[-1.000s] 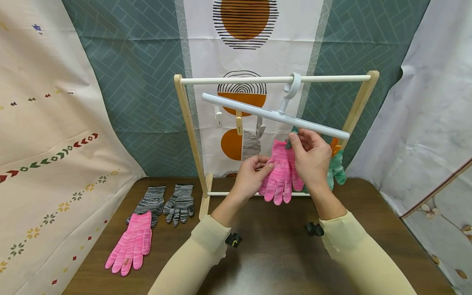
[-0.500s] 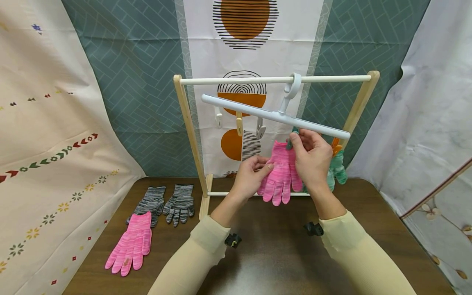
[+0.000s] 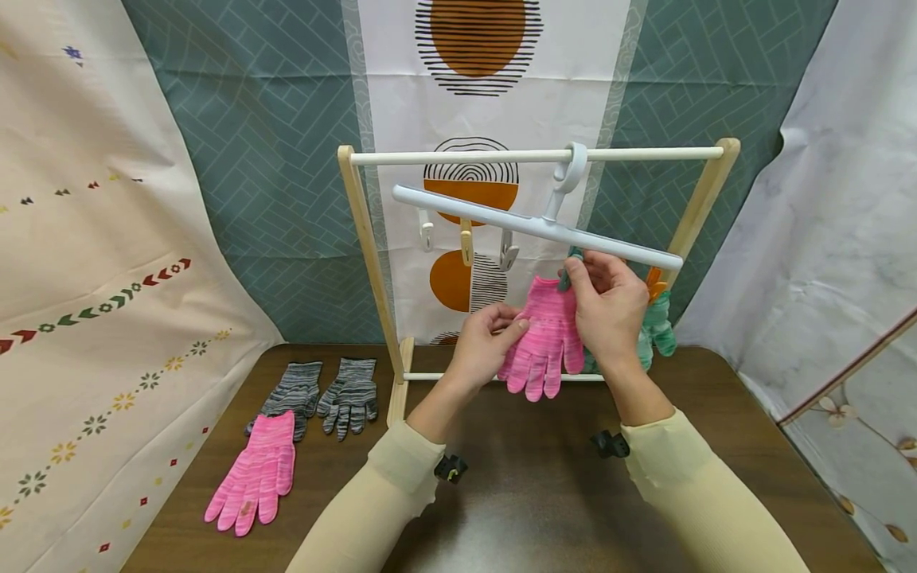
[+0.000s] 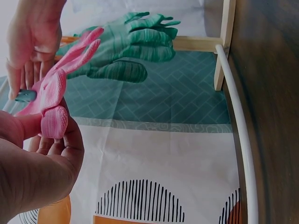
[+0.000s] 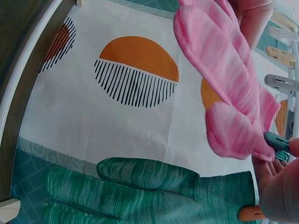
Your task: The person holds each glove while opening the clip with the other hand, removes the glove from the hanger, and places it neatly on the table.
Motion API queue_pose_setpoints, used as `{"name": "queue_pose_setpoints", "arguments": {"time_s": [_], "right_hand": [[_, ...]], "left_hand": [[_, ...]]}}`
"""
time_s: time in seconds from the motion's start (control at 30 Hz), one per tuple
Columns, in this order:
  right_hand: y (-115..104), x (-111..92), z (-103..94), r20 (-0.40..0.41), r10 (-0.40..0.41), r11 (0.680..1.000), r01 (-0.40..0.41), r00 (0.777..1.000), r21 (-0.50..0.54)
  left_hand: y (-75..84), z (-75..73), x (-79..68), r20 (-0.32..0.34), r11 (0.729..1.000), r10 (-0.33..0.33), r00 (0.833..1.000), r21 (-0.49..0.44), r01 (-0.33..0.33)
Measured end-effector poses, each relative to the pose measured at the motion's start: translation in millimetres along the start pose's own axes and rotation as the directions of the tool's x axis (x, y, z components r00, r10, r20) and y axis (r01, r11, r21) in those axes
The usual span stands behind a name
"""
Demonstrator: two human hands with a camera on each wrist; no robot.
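1. Under the white hanger, the pink glove is up in the air, wrist end at the top, with the green clip at one top corner.
2. On the left hand, thumb and fingers pinch the glove's side; on the right hand, they are clamped on the clip.
3. I think I am at the clipping step, but I can't tell if the clip bites well.
4. Next, I'd hold the glove still, let the clip close, and tug softly.
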State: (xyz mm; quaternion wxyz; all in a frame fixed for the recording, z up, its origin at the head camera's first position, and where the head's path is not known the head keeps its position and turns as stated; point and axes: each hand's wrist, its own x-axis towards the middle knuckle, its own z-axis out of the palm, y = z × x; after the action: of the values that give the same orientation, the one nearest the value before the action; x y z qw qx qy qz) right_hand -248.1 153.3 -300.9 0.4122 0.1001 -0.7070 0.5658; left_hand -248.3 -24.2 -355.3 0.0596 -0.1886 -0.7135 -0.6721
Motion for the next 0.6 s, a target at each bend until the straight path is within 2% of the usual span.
{"name": "queue_pose_setpoints", "arguments": {"time_s": [0.6], "right_hand": [[0.6,1.5,-1.7,-0.005,-0.006,1.000,0.006,1.000,0.013]], "left_hand": [[-6.8,-6.7,-6.7,-0.030,1.000,-0.021,0.999,-0.019,0.020]]}}
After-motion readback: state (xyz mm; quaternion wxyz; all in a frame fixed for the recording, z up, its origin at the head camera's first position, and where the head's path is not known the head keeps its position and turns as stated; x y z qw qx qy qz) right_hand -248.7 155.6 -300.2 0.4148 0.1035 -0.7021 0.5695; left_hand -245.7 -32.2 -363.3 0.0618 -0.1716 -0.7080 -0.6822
